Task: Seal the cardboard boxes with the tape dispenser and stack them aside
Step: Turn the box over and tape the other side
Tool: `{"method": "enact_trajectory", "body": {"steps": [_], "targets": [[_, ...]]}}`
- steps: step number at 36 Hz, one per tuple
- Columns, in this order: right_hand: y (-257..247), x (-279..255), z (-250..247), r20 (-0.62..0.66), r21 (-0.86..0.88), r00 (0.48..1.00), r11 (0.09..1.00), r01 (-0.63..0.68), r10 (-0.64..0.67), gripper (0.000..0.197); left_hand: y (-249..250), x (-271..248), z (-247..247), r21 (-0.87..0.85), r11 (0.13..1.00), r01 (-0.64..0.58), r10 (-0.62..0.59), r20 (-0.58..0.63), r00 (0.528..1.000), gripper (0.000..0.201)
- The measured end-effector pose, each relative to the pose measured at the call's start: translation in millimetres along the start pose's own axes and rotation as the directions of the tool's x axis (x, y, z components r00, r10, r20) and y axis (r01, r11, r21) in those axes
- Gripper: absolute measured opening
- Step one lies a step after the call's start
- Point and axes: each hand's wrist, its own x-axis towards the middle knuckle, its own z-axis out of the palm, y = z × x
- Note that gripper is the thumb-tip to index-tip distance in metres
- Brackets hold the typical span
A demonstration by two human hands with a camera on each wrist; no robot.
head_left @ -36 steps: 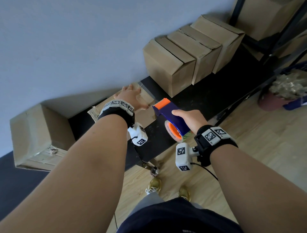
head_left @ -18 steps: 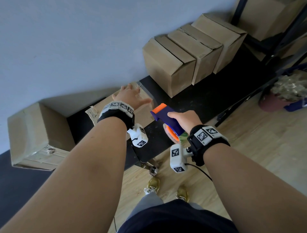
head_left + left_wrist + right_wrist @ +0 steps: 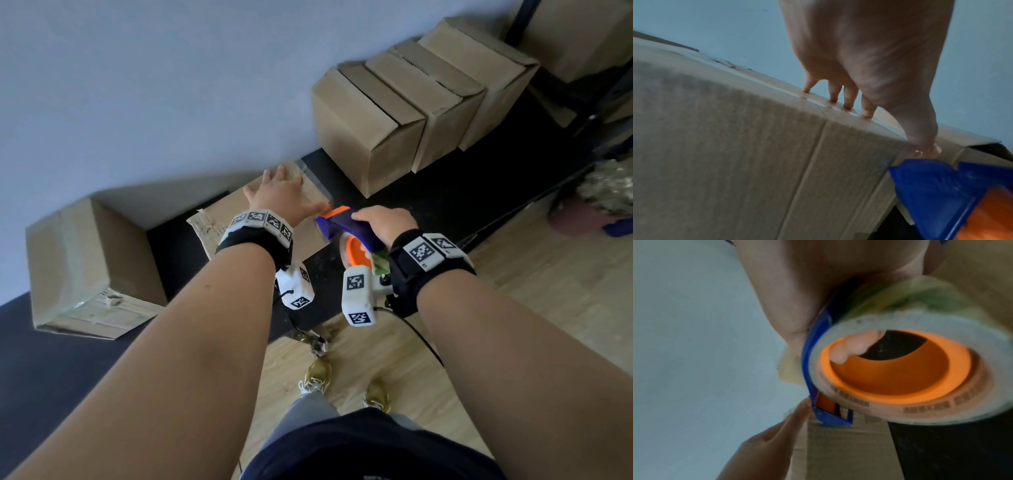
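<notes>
A cardboard box [image 3: 222,219] lies on the black table against the wall, in the middle of the head view. My left hand [image 3: 279,197] rests flat on its top, fingers spread and straight; the left wrist view shows the fingertips [image 3: 846,105] touching the taped seam and the thumb pressing by the near corner. My right hand [image 3: 385,222] grips the blue and orange tape dispenser [image 3: 346,233], whose front end touches the box's near right edge beside my left thumb. The right wrist view shows the clear tape roll [image 3: 900,369] on its orange hub, with the dispenser's blue tip on the cardboard.
A row of three cardboard boxes [image 3: 411,109] stands on the table at the right. Another box [image 3: 82,267] sits tilted at the left. A dark metal rack with boxes [image 3: 582,51] fills the far right. The table's front edge [image 3: 308,325] runs just before my feet.
My right hand has brought the dispenser toward me and leftward, down to the box's near right edge. My left hand stays flat on the box top.
</notes>
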Motion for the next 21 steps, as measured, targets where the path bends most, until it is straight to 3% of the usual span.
{"method": "enact_trajectory", "body": {"steps": [6,15,18,21], "targets": [[32.0,10.2,-4.6,-0.037,-0.15,0.997,0.986,-0.067,0.062,0.033,-2.0,-1.3,2.6,-0.02,1.0,-0.01,0.009,-0.009,1.0,0.091],[32.9,29.0,-15.4,-0.171,-0.253,0.98,0.966,0.055,-0.1,0.054,-4.2,-2.6,13.1,-0.034,0.999,-0.012,0.01,-0.06,0.998,0.092],[30.4,33.9,-10.8,-0.138,-0.375,0.982,0.925,0.067,-0.127,0.044,-4.4,-2.7,18.5,-0.028,1.0,-0.005,0.003,-0.078,0.997,0.097],[33.8,42.3,-6.6,-0.076,-0.45,0.978,0.882,0.139,-0.193,0.052,-3.9,-2.6,21.7,-0.022,1.0,-0.001,-0.001,-0.094,0.996,0.1]]}}
